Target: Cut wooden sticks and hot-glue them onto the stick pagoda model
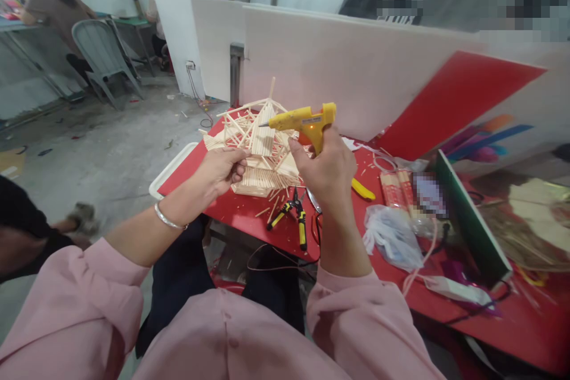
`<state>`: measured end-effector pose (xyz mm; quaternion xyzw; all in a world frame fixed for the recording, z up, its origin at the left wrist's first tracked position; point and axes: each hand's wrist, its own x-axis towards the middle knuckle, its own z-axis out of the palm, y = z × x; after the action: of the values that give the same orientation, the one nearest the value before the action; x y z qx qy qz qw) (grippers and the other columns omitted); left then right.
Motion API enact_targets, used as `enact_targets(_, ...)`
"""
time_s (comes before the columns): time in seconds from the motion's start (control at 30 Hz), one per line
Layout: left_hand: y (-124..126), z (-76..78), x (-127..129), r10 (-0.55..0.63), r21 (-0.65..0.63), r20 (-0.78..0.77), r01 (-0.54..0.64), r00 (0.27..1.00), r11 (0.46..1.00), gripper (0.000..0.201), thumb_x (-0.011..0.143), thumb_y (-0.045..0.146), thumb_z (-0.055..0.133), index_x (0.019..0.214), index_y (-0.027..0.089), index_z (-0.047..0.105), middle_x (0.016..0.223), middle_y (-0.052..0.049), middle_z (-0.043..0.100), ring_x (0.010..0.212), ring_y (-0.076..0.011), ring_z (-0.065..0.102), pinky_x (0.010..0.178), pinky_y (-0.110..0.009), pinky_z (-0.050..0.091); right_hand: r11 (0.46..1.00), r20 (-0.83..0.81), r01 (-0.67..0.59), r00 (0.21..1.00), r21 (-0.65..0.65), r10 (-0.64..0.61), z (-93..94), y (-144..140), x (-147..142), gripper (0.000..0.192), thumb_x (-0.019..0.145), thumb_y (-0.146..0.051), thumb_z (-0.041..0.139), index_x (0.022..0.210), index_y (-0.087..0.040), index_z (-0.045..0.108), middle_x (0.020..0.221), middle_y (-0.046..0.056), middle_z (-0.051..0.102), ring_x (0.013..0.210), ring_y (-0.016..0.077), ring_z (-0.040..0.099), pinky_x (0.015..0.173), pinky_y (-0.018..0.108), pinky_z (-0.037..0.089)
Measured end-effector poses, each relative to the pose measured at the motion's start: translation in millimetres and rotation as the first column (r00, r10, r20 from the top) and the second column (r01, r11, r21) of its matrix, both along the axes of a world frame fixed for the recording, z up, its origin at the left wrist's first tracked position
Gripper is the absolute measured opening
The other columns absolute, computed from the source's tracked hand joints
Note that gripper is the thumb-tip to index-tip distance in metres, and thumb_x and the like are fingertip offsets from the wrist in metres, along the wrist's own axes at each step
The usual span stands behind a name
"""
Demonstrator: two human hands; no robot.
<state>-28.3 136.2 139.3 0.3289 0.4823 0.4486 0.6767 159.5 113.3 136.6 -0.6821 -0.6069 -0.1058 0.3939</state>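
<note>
My right hand (328, 160) is wrapped round the handle of a yellow glue gun (307, 120), its nozzle pointing left over the stick work. With fingers closed in a pinch, my left hand (222, 171) grips the lower end of a narrow panel of wooden sticks (262, 133). Whether that panel is joined to the work behind it, I cannot tell. Around and behind both hands stands a model built of thin wooden sticks (252, 180), partly hidden by them. Below it lie yellow-and-black pliers (296, 214), jaws toward the model, beside loose sticks (267, 208).
On the red table (214, 202), a yellow-handled tool (363, 190), a plastic bag (394, 237), packs of sticks (394, 193) and a white power strip (461, 291) lie to the right. White boards (333, 65) stand behind. Another person's leg (27, 219) is at left.
</note>
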Motion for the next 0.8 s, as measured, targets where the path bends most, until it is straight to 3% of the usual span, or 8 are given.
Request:
enact_targets(0.23, 1, 1.7, -1, -0.008, -0.027, 0.007, 0.008, 1.0, 1.0, 0.027, 0.083, 0.005, 0.058, 0.057, 0.012, 0.055, 0.042, 0.003, 0.047, 0.031, -0.0021, 0.039, 0.031, -0.014, 0.025, 0.995, 0.103, 0.1, 0.99, 0.007, -0.1, -1.1, 4, -8, 0.053, 0.083, -0.059, 0.055, 0.117, -0.019, 0.051, 0.095, 0.01, 0.065, 0.084, 0.0265, 0.061, 0.069, 0.037, 0.044)
enact_targets(0.8, -2, 3.9, -2, -0.016, -0.044, 0.039, 0.018, 0.999, 0.999, 0.029, 0.082, 0.002, 0.058, 0.056, 0.013, 0.052, 0.043, 0.004, 0.046, 0.032, -0.0015, 0.038, 0.031, -0.013, 0.024, 0.992, 0.18, 0.114, 0.976, 0.049, -0.121, -6.4, 9, -17, 0.051, 0.088, -0.055, 0.048, 0.121, -0.017, 0.049, 0.1, 0.012, 0.063, 0.088, 0.0259, 0.059, 0.068, 0.035, 0.044)
